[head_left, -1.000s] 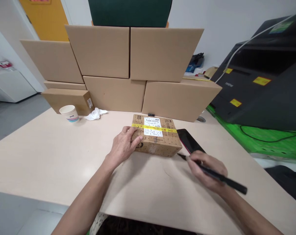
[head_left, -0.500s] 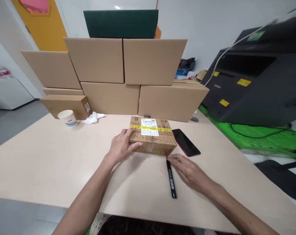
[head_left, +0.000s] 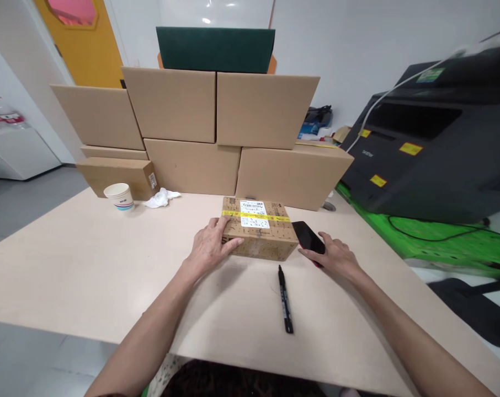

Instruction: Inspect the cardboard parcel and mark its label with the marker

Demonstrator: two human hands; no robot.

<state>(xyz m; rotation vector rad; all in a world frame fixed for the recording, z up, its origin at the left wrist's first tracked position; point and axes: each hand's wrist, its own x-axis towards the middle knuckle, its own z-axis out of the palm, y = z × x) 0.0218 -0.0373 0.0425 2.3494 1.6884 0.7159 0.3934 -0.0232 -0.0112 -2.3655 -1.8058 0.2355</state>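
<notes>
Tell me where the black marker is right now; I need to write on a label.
In the head view the black marker lies loose on the table, just in front of the small parcel, between the left hand and right hand.

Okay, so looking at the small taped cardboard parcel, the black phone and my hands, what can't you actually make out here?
Head view only:
- White shipping label on the small taped cardboard parcel: print too small to read.
- Black phone: near end hidden under the right hand; whether it is gripped is unclear.
- Parcel's left side: covered by the left hand.
- Black marker pen: barrel text too small.
</notes>
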